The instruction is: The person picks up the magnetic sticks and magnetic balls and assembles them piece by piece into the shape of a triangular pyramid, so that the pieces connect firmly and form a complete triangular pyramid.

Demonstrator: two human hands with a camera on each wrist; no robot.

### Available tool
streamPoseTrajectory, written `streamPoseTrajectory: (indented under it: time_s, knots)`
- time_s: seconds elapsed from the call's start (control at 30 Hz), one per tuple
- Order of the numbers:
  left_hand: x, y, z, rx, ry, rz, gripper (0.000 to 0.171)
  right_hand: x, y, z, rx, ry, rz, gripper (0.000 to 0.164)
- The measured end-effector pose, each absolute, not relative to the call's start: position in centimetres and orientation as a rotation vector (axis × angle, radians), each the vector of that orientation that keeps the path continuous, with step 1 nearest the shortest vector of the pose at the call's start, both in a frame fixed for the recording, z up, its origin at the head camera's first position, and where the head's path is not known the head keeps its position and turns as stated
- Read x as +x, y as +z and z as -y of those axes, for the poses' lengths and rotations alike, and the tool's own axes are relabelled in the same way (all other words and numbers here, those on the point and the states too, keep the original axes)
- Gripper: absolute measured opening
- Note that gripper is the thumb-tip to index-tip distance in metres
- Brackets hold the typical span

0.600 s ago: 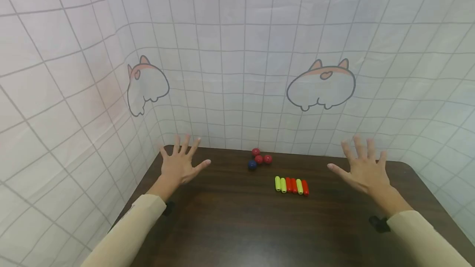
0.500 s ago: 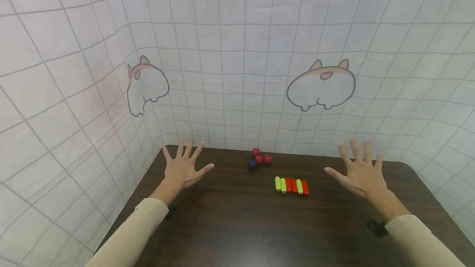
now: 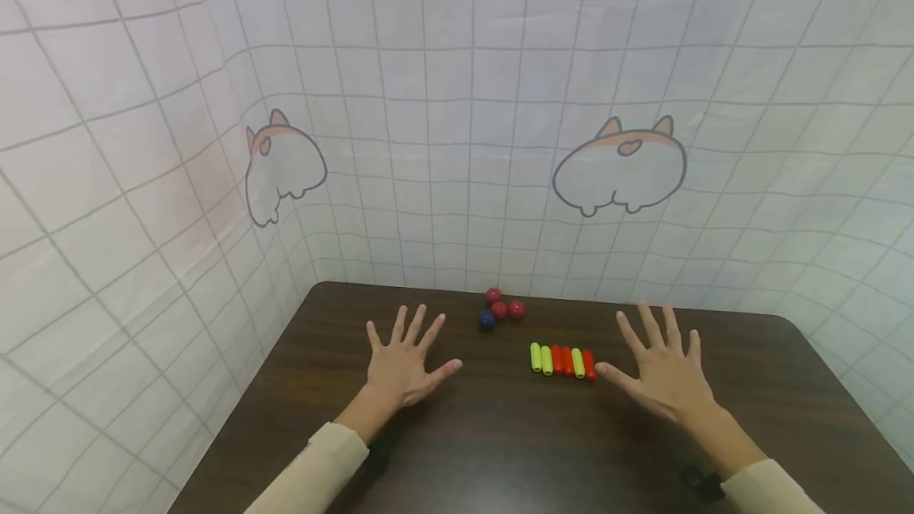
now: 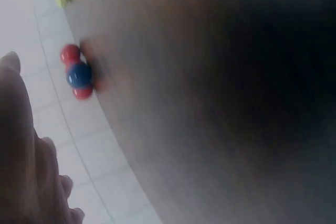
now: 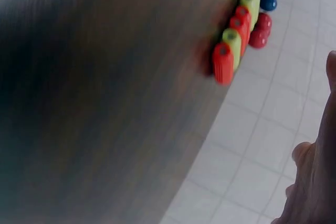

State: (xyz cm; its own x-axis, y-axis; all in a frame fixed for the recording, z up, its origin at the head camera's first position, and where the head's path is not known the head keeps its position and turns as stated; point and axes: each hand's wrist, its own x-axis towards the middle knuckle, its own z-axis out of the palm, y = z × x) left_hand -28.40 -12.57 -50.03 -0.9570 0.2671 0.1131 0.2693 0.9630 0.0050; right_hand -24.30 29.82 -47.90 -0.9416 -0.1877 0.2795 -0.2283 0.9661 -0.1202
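My left hand is spread over the left part of the dark table, palm down, holding nothing. My right hand is spread likewise on the right, its thumb tip close to the right end of a row of small tubes. In that row, yellow tubes and red tubes lie side by side. Behind them sit a blue ball and three red balls, bunched together. The left wrist view shows the blue ball beyond the thumb; in the right wrist view the near red tube stands out.
The dark wooden table has rounded far corners. Along its back and left side hangs a white cloth with a grey grid and cartoon animal prints. A small black device shows at the right wrist.
Both hands have moved toward the middle of the table and nearer the body, fingers still spread. The balls and tubes have stayed in place.
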Motion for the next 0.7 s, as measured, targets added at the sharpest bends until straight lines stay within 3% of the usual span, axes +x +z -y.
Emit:
streamPoseTrajectory:
  time_s: [0.7]
  knots:
    - [-28.5, -51.5, 6.7, -0.299, -0.418, 3.06, 0.093, -24.1, -51.4, -25.2, 0.132, 0.718, 3.019, 0.084]
